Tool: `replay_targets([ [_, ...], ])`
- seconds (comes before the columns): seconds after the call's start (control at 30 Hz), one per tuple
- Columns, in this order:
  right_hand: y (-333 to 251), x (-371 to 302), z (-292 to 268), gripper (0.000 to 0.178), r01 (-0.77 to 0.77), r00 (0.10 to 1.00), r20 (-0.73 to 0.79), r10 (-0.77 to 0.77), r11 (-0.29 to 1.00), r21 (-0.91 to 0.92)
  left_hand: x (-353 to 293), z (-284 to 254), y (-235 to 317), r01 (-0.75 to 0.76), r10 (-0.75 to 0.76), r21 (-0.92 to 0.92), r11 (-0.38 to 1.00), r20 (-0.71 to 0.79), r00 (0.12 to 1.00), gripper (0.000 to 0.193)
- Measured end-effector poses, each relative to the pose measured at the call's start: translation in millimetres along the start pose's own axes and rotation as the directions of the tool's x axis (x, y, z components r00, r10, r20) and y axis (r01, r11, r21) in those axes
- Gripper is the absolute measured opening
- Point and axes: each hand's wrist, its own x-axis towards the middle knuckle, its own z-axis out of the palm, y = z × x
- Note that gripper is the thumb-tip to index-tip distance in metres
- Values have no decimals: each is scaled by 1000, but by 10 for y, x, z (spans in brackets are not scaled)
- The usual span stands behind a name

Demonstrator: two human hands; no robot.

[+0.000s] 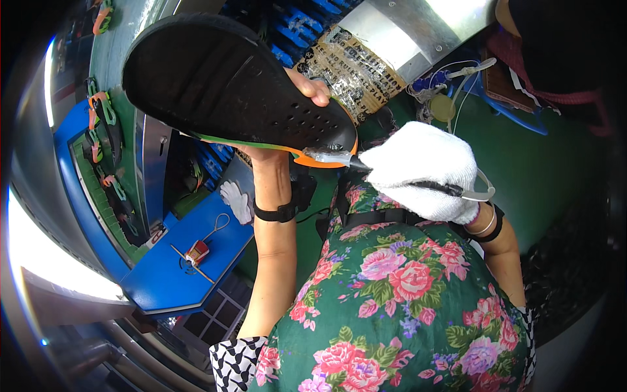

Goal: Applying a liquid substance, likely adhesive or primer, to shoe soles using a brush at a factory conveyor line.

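Note:
A large black shoe sole [215, 85] is tilted up in front of me, with a pattern of small holes near its narrower end and a green and orange rim. My left hand [312, 88] grips it from beneath, fingers curled over its far edge. My right hand [424, 171], in a white cloth glove, is closed around a slim tool whose dark tip [356, 163] meets the orange end of the rim. Whitish, translucent material [326, 157] lies along that orange edge. The tool's pale curved end [484, 189] sticks out behind the glove; its exact kind is unclear.
To the left, a blue table [163, 277] bears a small red-and-white object [196, 251] with sticks and a loop. A pale glove [236, 201] lies at its edge. Green-and-orange footwear parts [104, 130] line the conveyor. Taped cardboard [353, 68] is ahead; another person [555, 59] is far right.

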Motion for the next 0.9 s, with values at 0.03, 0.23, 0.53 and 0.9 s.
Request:
replay_targets([
  [0.03,5,-6,-3,21,-11,1000,-5,11,1000,-14,-2,4,-4,-1,1,-9,1000,-13,1000,95],
  [0.23,34,-25,4,20,-71,997,-36,68,994,-87,33,24,12,54,-54,-9,999,-62,997,122],
  [0.53,126,46,-17,12,-111,994,18,110,979,173,74,-62,17,175,-195,-141,974,-144,970,132],
  [0.9,94,144,-42,22,58,993,103,-63,997,49,160,-186,-8,300,-309,-196,934,-17,951,134],
])
